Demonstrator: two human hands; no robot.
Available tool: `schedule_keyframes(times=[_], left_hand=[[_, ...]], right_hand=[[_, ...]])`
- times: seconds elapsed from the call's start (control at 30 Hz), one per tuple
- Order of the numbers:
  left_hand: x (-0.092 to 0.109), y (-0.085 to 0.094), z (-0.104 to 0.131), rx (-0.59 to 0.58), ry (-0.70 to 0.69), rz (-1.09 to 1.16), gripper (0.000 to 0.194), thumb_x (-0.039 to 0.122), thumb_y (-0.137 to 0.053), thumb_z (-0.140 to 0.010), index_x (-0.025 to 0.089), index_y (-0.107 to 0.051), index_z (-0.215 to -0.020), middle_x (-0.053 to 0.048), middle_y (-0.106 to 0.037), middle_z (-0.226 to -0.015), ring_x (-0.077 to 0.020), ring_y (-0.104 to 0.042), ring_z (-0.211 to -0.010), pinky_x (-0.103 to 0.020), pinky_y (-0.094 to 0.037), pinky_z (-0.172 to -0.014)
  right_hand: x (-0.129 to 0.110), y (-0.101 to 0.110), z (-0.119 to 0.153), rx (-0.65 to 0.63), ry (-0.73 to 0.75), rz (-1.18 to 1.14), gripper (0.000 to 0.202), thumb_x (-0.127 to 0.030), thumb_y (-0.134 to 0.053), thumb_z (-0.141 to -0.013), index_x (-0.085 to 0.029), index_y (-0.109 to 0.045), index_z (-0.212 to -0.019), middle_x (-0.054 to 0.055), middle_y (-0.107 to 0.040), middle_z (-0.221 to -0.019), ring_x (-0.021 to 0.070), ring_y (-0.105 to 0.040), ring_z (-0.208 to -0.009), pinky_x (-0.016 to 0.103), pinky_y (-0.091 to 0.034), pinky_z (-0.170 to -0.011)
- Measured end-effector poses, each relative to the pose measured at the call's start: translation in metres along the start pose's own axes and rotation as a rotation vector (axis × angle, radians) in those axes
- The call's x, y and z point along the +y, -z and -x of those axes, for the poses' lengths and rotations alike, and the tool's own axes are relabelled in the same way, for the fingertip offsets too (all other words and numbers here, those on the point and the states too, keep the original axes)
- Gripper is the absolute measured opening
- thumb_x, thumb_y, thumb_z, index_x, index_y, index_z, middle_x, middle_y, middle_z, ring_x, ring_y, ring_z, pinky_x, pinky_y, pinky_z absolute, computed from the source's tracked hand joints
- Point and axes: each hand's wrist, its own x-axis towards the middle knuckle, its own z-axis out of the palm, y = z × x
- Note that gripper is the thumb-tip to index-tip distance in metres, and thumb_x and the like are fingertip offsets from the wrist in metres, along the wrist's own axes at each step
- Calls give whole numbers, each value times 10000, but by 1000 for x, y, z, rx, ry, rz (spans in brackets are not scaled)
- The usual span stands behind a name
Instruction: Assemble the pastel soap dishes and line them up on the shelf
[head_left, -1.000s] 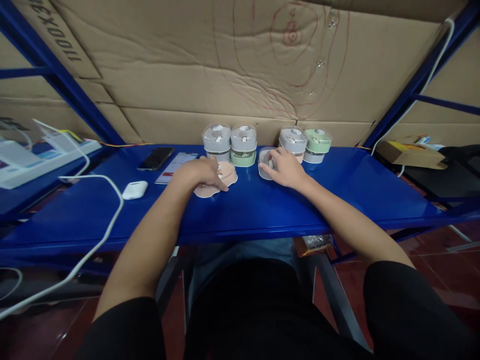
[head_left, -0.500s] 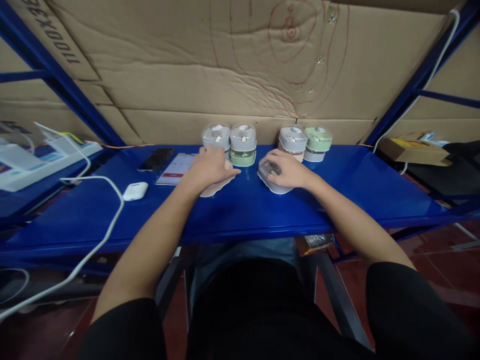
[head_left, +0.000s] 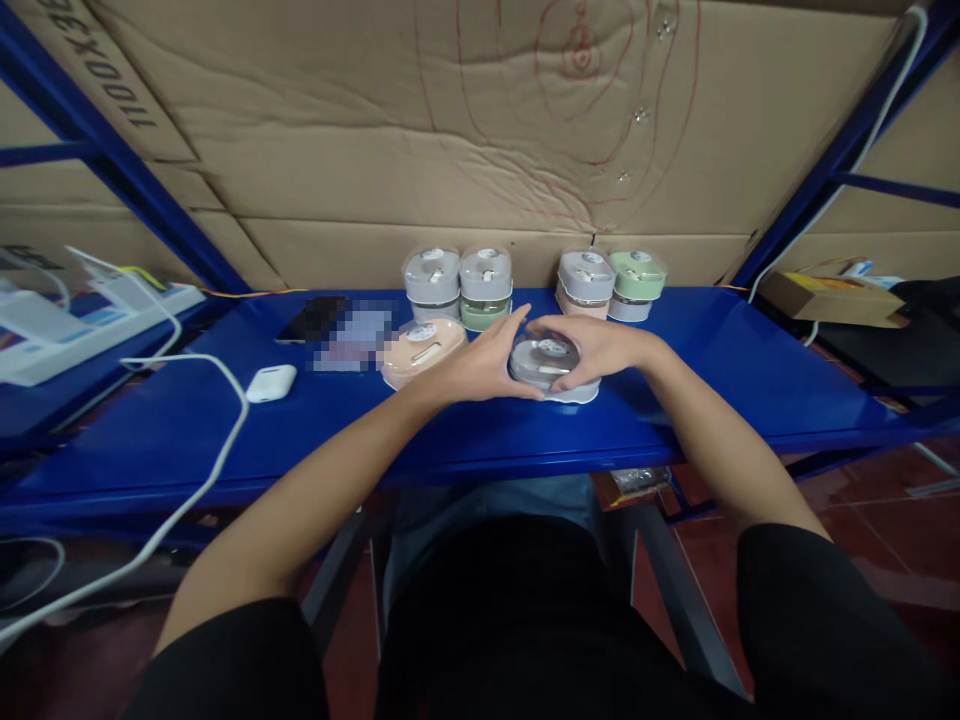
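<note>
Right hand (head_left: 602,348) curled round grey container (head_left: 541,358), its long axis sideways; left hand (head_left: 489,366) spread wide beside it.

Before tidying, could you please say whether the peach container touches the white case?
Apart: the head view shows blue tabletop between the peach container and white case.

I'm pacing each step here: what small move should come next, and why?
Perhaps gently close the left hand against the grey container between the hands: the right hand curves around its right side, while the left one stands open at its left side, contact unclear.
</note>
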Motion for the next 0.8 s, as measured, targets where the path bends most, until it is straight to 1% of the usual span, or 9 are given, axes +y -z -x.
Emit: schedule_keyframes(times=[0.13, 0.23, 0.3, 0.37, 0.43, 0.5, 0.53, 0.7, 0.8], left_hand=[[0, -5, 0, -4, -63, 106, 1450, 639, -1020, -707, 269, -187, -1834, -232, -351, -1861, -465, -392, -1707, -638, -361, -1383], [1, -5, 0, -27, -60, 107, 1429, 614, -1013, -725, 275, -184, -1838, -225, -481, -1783, -460, -499, -1633, -643, -416, -1343], [1, -5, 0, -53, -63, 69, 1343, 609, -998, -748, 266, -268, -1822, -211, -561, -1715, -450, -532, -1601, -628, -427, -1333], [0, -4, 0, -85, -111, 19, 1108, 591, -962, -804, 263, -471, -1741, -185, -605, -1661, -426, -567, -1566, -600, -433, -1332], [0, -3, 0, -110, -166, -26, 775, 567, -909, -873, 288, -696, -1564, -154, -606, -1641, -399, -609, -1517, -578, -452, -1319], [1, -3, 1, -133, -186, -46, 545, 546, -860, -930, 323, -808, -1425, -128, -588, -1645, -374, -636, -1485, -565, -472, -1305], [1, -3, 1, -143, -184, -48, 495, 534, -837, -955, 339, -822, -1410, -116, -573, -1659, -363, -635, -1490, -559, -470, -1310], [6, -3, 3, -158, -175, -59, 465, 513, -743, -1040, 384, -789, -1484, -89, -538, -1706, -357, -550, -1589, -547, -409, -1371], [8, -4, 4, -151, -159, -45, 464, 532, -699, -1061, 357, -799, -1478, -106, -537, -1705, -373, -597, -1532, -553, -474, -1323]], right_hand=[[4, 17, 8, 25, 16, -101, 897, -597, -934, -739, -292, -673, -1542, 92, -732, -1563, 375, -696, -1409, 561, -556, -1227], [12, 30, 16, 96, -122, -83, 880, -637, -915, -744, -306, -697, -1529, 83, -775, -1490, 370, -757, -1273, 549, -632, -1115], [18, 38, 21, 153, -229, -56, 886, -660, -893, -752, -273, -708, -1527, 107, -793, -1450, 381, -777, -1203, 553, -657, -1055], [25, 43, 24, 209, -318, -11, 900, -665, -889, -743, -240, -721, -1519, 131, -805, -1416, 409, -781, -1183, 580, -656, -1046], [30, 46, 25, 253, -381, 41, 919, -664, -895, -726, -227, -727, -1517, 144, -811, -1398, 438, -777, -1194, 612, -640, -1065], [34, 46, 26, 281, -408, 77, 948, -673, -899, -710, -222, -725, -1525, 154, -807, -1406, 456, -768, -1222, 631, -624, -1089], [36, 46, 25, 288, -408, 85, 955, -680, -897, -709, -221, -723, -1529, 157, -806, -1408, 458, -765, -1234, 634, -619, -1098], [36, 42, 23, 275, -384, 73, 923, -682, -886, -730, -221, -730, -1514, 158, -815, -1376, 449, -768, -1239, 634, -616, -1106], [34, 41, 23, 276, -396, 78, 929, -671, -892, -730, -205, -726, -1517, 168, -808, -1389, 453, -767, -1237, 633, -616, -1108]])
